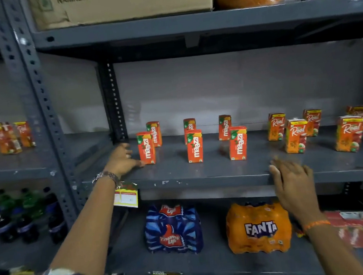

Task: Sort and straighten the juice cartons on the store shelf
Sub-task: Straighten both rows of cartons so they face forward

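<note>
A person's left hand [122, 158], fingers spread and holding nothing, rests on the grey metal shelf [203, 175] just beside the front-left Maaza carton [146, 148], fingertips close to its base. Six upright Maaza cartons stand in three front-and-back pairs, among them a middle front carton [195, 146] and a right front one [238, 143]. Real juice cartons [295, 136] stand farther right. The right hand [294, 183], open and empty, hovers at the shelf's front edge above a Fanta pack [258, 228].

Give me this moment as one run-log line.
left hand: open, at front-left Maaza carton | right hand: open, empty, at shelf edge | Maaza cartons left, Real cartons right, all upright
</note>
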Available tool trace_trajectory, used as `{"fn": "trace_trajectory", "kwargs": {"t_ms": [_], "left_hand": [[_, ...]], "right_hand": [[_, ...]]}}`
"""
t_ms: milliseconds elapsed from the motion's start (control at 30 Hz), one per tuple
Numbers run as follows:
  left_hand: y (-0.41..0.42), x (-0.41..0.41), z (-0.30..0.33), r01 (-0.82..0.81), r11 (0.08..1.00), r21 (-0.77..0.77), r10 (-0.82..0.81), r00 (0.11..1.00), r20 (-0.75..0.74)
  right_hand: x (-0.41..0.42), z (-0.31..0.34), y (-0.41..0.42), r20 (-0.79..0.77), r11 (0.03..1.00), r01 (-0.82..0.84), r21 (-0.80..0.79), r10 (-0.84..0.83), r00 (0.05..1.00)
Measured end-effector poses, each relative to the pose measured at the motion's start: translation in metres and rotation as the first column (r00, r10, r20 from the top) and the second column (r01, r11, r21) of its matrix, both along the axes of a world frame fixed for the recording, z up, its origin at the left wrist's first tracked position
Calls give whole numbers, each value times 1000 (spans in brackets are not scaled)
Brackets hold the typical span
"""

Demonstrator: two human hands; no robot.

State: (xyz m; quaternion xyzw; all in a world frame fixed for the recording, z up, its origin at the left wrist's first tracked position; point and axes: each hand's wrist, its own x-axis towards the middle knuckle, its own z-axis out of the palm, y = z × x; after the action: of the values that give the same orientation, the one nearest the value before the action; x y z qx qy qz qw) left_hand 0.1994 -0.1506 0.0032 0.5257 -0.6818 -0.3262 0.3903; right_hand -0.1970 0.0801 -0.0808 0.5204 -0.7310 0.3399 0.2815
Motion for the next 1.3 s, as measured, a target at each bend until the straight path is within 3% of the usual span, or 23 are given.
{"fn": "trace_trajectory", "kwargs": {"t_ms": [133,433,667,767,867,967,1033,1167,1233,1300], "left_hand": [[-5,3,3,229,973,27,-230,972,56],[-17,9,-4,227,973,-43,-223,972,70],[-17,19,-7,181,983,41,-182,983,16],[-12,30,-13,30,998,54,-25,996,-87],[15,24,-17,-301,945,-125,278,945,-174],[54,1,-22,-428,880,-205,308,844,-439],[80,-25,-22,-366,899,-239,208,839,-502],[142,-117,-10,-151,914,-377,-28,902,-431],[163,-179,-2,57,922,-382,-208,908,-365],[168,-235,0,327,908,-262,-394,878,-270]], "right_hand": [[-5,-16,-2,-84,1000,-24,-13,23,996],[0,-18,-8,-65,998,-4,-68,-1,998],[2,-18,-7,-64,999,-36,-34,34,997],[-3,-18,-3,-90,996,-79,41,82,993],[-16,-19,7,-123,990,-111,91,122,985],[-39,-19,25,-129,991,-85,103,98,987],[-57,-18,41,-101,992,-88,85,97,990],[-96,6,69,118,986,-109,-126,124,985],[-123,28,72,288,973,-21,-230,89,953],[-164,44,64,437,975,74,-210,26,899]]}}
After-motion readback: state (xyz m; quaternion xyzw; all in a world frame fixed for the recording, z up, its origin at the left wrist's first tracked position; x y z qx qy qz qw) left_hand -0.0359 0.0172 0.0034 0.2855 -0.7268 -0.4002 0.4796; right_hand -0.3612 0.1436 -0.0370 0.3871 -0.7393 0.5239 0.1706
